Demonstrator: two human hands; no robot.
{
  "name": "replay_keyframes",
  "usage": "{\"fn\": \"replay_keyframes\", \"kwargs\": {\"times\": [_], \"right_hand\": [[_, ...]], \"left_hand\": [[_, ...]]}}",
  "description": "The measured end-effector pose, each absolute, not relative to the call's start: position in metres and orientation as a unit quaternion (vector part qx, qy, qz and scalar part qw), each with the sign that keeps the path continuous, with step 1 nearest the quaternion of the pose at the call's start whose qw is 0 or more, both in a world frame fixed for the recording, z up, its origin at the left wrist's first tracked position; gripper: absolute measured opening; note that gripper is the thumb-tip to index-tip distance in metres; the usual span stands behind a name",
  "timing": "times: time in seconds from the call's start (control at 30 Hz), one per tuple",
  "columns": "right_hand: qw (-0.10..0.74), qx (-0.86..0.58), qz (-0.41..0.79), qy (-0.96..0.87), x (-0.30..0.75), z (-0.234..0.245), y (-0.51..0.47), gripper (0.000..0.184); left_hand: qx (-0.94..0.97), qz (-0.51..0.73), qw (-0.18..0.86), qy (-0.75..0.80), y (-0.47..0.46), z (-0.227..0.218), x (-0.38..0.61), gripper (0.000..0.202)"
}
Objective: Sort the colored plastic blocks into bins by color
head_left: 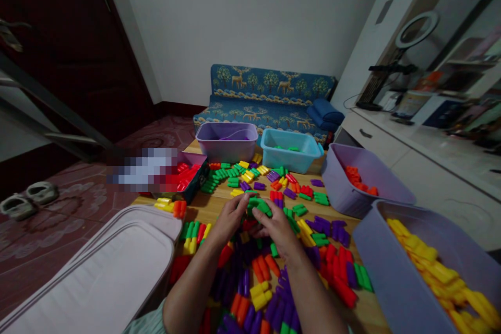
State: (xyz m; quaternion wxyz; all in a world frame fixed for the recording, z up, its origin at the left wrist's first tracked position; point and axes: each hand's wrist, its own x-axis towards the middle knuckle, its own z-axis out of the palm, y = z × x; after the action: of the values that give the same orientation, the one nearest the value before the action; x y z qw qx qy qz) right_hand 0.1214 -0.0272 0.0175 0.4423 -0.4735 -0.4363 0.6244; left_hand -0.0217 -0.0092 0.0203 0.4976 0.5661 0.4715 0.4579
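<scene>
Over the middle of the wooden table [313, 209], both hands meet around a small cluster of green plastic toy blocks [259, 204]. My left hand [236, 213] grips the cluster from the left, its fingers curled against the edge. From the right, my right hand [274, 223] presses its thumb on the near side; some of its fingers are hidden behind the blocks. Loose purple blocks [277, 305], yellow blocks [261, 295] and orange blocks [261, 267] lie below and between my forearms. Red blocks [340, 266] spread to the right of my right arm.
A purple bin [227, 152] and a blue bin [290, 160] stand at the back. On the right are a bin with orange blocks [344, 198] and one with yellow blocks [376, 250]. Pale lids [117, 266] lie left, near a box of red blocks [198, 180]. A patterned sofa [266, 96] stands behind.
</scene>
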Motion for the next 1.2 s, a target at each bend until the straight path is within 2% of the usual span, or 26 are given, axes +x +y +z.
{"fn": "replay_keyframes", "kwargs": {"times": [0.13,0.3,0.43,0.6,0.77,0.9,1.03,1.13,1.2], "right_hand": [[0.507,-0.455,0.624,-0.383,0.119,0.011,-0.024,0.045],[0.575,-0.443,0.614,-0.309,0.12,0.003,-0.019,0.038],[0.618,-0.417,0.625,-0.232,0.126,0.01,-0.003,0.027],[0.636,-0.442,0.605,-0.184,0.147,0.049,0.059,0.017],[0.637,-0.457,0.587,-0.202,0.177,0.099,0.14,0.02],[0.62,-0.465,0.585,-0.239,0.193,0.116,0.167,0.013],[0.619,-0.469,0.57,-0.269,0.195,0.103,0.143,0.003],[0.626,-0.475,0.536,-0.308,0.187,0.074,0.103,0.018],[0.583,-0.52,0.458,-0.424,0.18,0.048,0.076,0.03]], "left_hand": [[0.374,0.524,0.61,0.462,-0.006,0.018,-0.016,0.048],[0.198,0.546,0.736,0.348,-0.005,0.039,-0.012,0.023],[0.153,0.523,0.772,0.328,0.011,0.063,-0.003,0.017],[0.167,0.491,0.783,0.343,0.074,0.099,0.029,0.025],[0.223,0.51,0.75,0.357,0.146,0.14,0.07,0.041],[0.314,0.505,0.711,0.376,0.17,0.146,0.086,0.046],[0.431,0.489,0.607,0.455,0.16,0.115,0.075,0.05],[0.471,0.498,0.543,0.484,0.136,0.076,0.05,0.045],[0.5,0.503,0.496,0.502,0.118,0.052,0.029,0.043]]}}
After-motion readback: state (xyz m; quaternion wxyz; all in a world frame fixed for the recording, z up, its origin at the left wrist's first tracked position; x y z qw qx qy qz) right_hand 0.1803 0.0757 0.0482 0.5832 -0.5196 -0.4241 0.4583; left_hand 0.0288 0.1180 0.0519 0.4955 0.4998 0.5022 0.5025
